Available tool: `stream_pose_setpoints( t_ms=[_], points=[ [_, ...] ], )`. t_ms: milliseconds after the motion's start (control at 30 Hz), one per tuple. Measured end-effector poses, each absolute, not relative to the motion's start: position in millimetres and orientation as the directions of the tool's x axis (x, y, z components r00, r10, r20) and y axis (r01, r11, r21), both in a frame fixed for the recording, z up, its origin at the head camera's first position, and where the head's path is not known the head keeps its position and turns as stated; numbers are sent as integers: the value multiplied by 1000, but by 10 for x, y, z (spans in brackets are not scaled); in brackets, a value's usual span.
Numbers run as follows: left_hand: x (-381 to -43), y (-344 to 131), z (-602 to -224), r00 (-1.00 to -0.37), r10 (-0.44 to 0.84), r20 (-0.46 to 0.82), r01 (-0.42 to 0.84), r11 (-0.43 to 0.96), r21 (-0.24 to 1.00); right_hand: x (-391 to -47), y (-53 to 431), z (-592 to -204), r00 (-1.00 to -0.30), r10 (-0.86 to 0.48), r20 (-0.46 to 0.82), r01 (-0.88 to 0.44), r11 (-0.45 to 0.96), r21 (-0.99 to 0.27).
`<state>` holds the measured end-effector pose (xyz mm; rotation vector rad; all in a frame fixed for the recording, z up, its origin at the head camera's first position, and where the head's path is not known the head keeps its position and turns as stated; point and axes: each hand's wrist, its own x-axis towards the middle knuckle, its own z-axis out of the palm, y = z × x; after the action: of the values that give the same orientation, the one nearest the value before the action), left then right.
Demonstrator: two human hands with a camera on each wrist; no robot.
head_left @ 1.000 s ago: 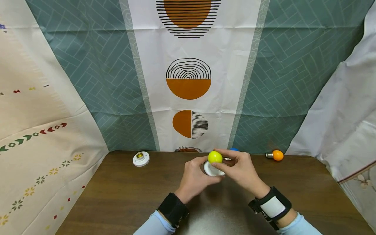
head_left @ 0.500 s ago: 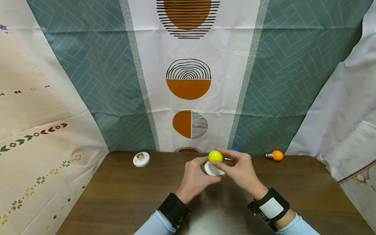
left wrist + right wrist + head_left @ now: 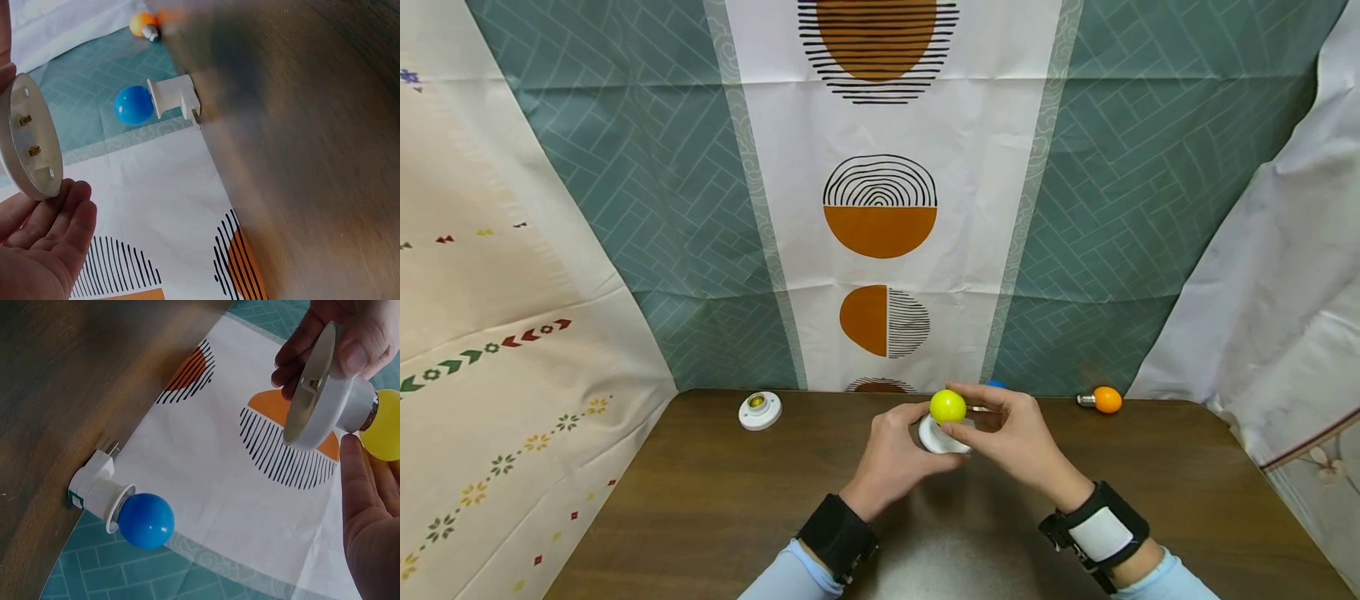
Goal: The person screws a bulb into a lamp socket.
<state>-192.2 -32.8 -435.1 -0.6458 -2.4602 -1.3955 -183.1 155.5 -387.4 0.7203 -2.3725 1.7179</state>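
Observation:
My left hand (image 3: 891, 454) grips a round white lamp holder (image 3: 938, 442) by its rim, above the table. The holder's hollow underside with brass screws shows in the left wrist view. A yellow light bulb (image 3: 947, 406) sits in the holder's socket, its metal collar partly showing in the right wrist view. My right hand (image 3: 1015, 429) pinches this bulb between thumb and fingers. Behind the hands, a blue bulb (image 3: 146, 520) stands in a white plug-in socket (image 3: 100, 487) with metal prongs, mostly hidden in the head view.
A second white lamp holder (image 3: 760, 410) lies at the back left of the brown wooden table (image 3: 715, 500). An orange bulb (image 3: 1107, 399) lies on its side at the back right. A patterned cloth (image 3: 880, 267) hangs behind the table's back edge.
Both hands keep their grips on the lamp holder and yellow bulb, nearly in place. The head view has shifted slightly, and the other things stay where they were.

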Motion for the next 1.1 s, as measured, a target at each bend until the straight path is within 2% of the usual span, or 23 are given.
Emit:
stream_pose_setpoints(
  t_ms=[267,733,1100],
  points=[
    [-1944,-354,-4349,-859,265,438,511,468,721,-1843,1587,-3883,-869,-322,376,-464,265,-845],
    [-1964,-424,-4297,-884,207,420,466,477,746,-1880,1709,-3912,-873,-320,367,-462,305,-833],
    [-1963,-445,-4255,-885,200,421,464,472,750,-1965,1777,-4039,-884,-362,294,-424,360,-831]
  ],
)
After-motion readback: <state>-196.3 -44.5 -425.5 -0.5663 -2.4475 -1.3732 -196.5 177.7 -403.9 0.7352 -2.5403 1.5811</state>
